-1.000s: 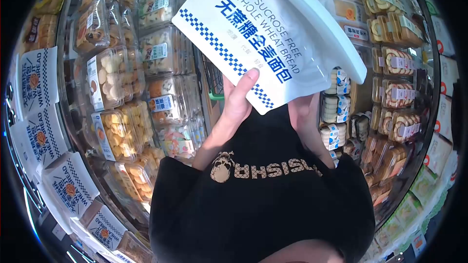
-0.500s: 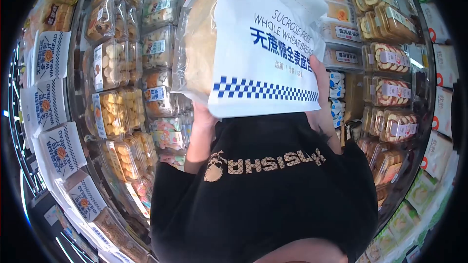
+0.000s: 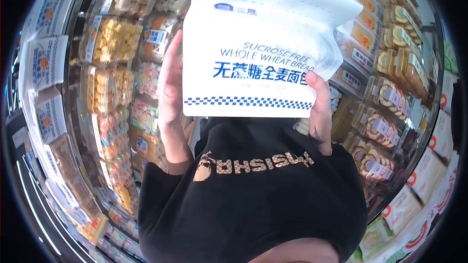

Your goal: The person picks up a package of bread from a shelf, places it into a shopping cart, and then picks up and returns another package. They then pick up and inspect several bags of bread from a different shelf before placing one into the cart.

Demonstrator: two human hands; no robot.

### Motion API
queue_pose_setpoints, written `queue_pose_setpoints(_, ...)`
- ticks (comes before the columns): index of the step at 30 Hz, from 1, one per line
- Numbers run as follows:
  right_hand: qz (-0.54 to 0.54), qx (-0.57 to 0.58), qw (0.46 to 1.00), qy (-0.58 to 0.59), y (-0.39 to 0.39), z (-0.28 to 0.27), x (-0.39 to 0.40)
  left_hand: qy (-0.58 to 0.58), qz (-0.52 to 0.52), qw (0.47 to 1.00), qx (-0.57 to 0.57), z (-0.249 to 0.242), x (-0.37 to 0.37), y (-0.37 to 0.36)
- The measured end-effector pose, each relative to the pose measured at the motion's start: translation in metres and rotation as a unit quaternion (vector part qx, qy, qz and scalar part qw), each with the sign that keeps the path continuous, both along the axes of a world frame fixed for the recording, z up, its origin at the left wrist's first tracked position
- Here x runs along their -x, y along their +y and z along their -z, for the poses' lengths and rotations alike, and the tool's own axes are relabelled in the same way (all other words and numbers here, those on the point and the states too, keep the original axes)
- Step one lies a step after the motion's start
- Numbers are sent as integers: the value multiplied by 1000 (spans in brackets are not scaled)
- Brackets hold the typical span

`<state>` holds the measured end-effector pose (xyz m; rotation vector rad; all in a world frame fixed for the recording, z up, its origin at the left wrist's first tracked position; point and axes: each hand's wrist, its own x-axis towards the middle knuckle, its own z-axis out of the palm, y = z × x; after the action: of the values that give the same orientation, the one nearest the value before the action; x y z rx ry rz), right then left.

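Observation:
A white bag of whole wheat bread (image 3: pixel 248 87) with blue print and a checkered band is held up in front of my chest, its printed face toward the camera. At the bag's right edge, my right hand (image 3: pixel 319 100) grips it, with the thumb on the front and the other fingers hidden behind. Along the left edge, my left hand (image 3: pixel 170 83) is upright with its fingers stretched out, against the side of the bag. The top of the bag is folded over toward the right.
Clear boxes of small round pastries (image 3: pixel 114 39) fill the shelf on the left, beside more white bread bags (image 3: pixel 45 58). On the right are boxes of sliced rolls (image 3: pixel 382 129) and packs of round cakes (image 3: pixel 365 17). White packages (image 3: pixel 429 173) line the far right.
The bag has turned so its front faces the camera more squarely, hiding the clear side. My left hand has moved from beneath it to its left edge. The shelves have shifted in view.

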<state>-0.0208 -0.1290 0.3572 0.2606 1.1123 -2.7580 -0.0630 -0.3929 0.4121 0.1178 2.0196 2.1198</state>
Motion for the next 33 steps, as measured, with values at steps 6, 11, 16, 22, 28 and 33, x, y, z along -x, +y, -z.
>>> queue_pose_setpoints(6,0,-84,996,34,-31,-4,5,0,3,999,-46,6,-37,-39)
queue_pose_setpoints(11,-65,-71,993,68,-71,-20,21,-43,-17,998,39,1,-67,-74)
queue_pose_setpoints(16,-114,-145,978,99,-115,-12,25,-21,-109,994,-19,17,-93,-124)
queue_pose_setpoints(22,-147,-125,976,100,-181,-7,15,30,-143,988,-48,4,-90,-189)
queue_pose_setpoints(28,-89,-235,951,181,-242,-3,19,163,-105,981,-8,-7,-83,-269)
queue_pose_setpoints(33,-82,-324,917,217,-294,20,39,169,-125,975,77,-21,-95,-332)
